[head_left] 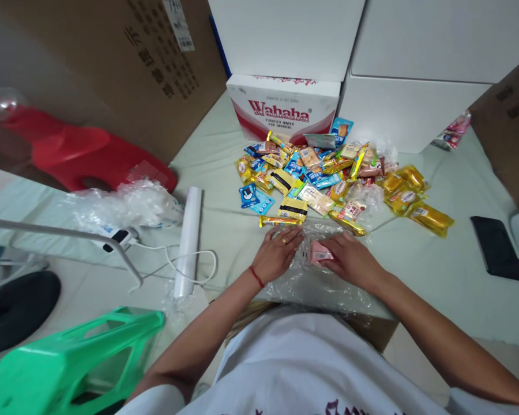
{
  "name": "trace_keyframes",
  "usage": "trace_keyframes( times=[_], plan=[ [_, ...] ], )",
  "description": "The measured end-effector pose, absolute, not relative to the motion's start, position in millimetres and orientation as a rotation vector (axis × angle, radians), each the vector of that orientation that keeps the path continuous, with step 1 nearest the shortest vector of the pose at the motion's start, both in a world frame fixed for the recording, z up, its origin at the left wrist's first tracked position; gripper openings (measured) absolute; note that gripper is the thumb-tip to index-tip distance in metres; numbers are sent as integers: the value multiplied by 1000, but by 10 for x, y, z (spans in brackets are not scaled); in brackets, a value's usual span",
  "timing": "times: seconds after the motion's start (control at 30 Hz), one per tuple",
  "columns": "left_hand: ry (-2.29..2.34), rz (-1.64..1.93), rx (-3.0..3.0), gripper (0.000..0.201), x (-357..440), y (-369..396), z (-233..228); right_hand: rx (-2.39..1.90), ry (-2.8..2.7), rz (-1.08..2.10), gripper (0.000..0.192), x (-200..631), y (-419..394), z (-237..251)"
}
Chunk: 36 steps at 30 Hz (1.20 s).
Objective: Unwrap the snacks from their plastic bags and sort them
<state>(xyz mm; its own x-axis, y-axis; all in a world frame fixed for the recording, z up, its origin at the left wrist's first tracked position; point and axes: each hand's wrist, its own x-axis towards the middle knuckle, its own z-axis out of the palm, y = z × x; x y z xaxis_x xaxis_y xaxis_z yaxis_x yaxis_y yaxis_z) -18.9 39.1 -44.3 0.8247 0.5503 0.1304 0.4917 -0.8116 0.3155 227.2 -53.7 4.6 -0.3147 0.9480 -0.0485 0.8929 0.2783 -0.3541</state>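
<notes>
Clear, crinkled plastic film [324,288] lies under both hands, its creases catching the light; beneath it spreads a matte, pale green cloth [424,276], lightly rippled; just beyond the fingers sits a loose heap of glossy snack packets [285,181], pillow-shaped, flat or stick-like, in yellow, blue, cream and brown; behind that heap stands a white and red cardboard carton [281,109]; well to the left of the left hand lies a smooth white roll [188,242], and farther out a moulded red plastic jug [73,147].

The left hand [281,251] rests palm down, its fingers extended and slanting inward over the film, a red cord [256,278] around the wrist; the right hand [350,256] leans in from the other side, its thumb against the packet and its fingers reaching forward; whether it grips cannot be told.

Between the hands, on the film, lies the small pink packet [319,253], blocky, with a pale printed label, its right edge partly covered by the right hand.
</notes>
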Motion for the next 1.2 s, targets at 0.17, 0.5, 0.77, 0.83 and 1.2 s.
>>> trace_keyframes(
  times=[0.17, 0.5, 0.77, 0.83, 1.2],
  plan=[
    [810, 294, 2785, 47, -180, 386, -447, -1844, -2504, 418, 47, 2149, -431, 103],
    [836, 315, 2802, 46, -165, 299, -442, -1953, -2580, 424, 38, 2147, -540, 251],
    [815, 333, 2822, 45, -170, 302, -465, -2027, -2484, 371, 38, 1978, -551, 206],
    [814, 330, 2821, 45, -171, 305, -469, -2116, -2439, 356, 35, 1950, -539, 199],
    [826, 322, 2802, 45, -164, 297, -456, -2104, -2586, 435, 35, 2095, -611, 252]
  ],
)
